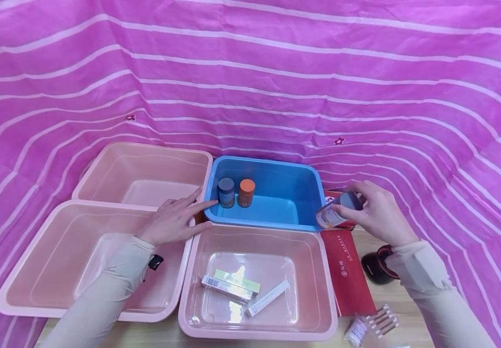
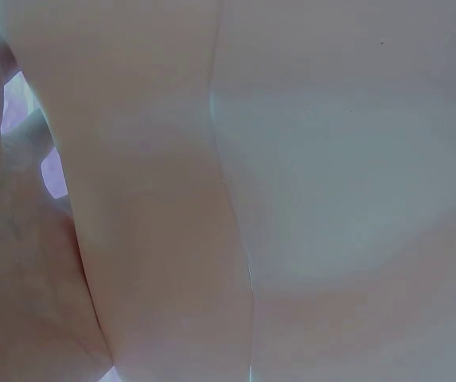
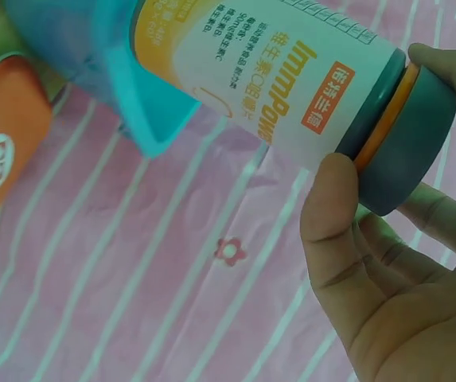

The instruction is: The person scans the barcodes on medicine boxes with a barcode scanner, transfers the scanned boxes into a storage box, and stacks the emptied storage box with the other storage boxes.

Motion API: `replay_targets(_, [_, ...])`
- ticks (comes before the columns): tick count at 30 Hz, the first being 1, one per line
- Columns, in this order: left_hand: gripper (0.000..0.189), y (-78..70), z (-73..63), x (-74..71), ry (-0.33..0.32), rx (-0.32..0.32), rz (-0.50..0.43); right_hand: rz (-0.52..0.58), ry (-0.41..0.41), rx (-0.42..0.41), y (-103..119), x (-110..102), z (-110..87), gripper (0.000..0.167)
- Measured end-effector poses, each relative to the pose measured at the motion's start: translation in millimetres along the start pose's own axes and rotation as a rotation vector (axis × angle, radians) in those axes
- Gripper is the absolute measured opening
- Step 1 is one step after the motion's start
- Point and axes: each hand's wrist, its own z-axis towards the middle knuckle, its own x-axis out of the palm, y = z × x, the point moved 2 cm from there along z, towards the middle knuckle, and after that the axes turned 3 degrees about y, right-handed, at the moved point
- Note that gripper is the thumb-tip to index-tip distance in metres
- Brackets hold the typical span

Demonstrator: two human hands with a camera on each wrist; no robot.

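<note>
From my remote station I see the right hand (image 1: 382, 212) pinching a cylindrical bottle (image 1: 332, 211) by its dark, smooth-sided cap (image 3: 415, 147) — thumb on one side, fingers on the other. The bottle is tilted, its base at the right end of the blue bin (image 1: 267, 162); whether they touch I cannot tell. Its pale label carries orange lettering, and an orange ring runs below the cap.

The left hand (image 1: 174, 220) holds nothing: its fingers are spread wide at the rims where the blue bin meets its pink neighbours. Inside the blue bin, glossy and round-cornered, stand a dark-capped jar (image 1: 226, 193) and an orange-capped jar (image 1: 246, 193), side by side. The nearer pink bin (image 1: 259, 335) contains slim rectangular cartons (image 1: 269, 297). To its right lies a flat red pouch (image 1: 349, 275) on wood-grained tabletop (image 1: 411, 299); behind hangs creased, white-striped magenta cloth (image 1: 241, 72).
</note>
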Motion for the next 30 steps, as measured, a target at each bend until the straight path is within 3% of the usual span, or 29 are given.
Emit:
replay_targets(6, [0.071, -0.9, -0.1, -1.2, -0.001, 0.005, 0.007, 0.067, 0.088, 0.038, 11, 11, 31.6, 0.044])
replay_targets(13, [0.072, -0.6, -0.4, -2.1, 0.005, -0.003, 0.005, 0.122, 0.183, 0.044, 15, 40, 74.3, 0.045])
replay_targets(23, [0.071, -0.9, 0.2, -2.4, 0.019, -0.002, -0.008, 0.102, 0.304, 0.041, 16, 89, 126.4, 0.041])
replay_targets(30, [0.07, -0.4, 0.7, -0.3, 0.0, 0.006, 0.007, 0.017, 0.389, 0.024, 23, 128, 154.2, 0.038])
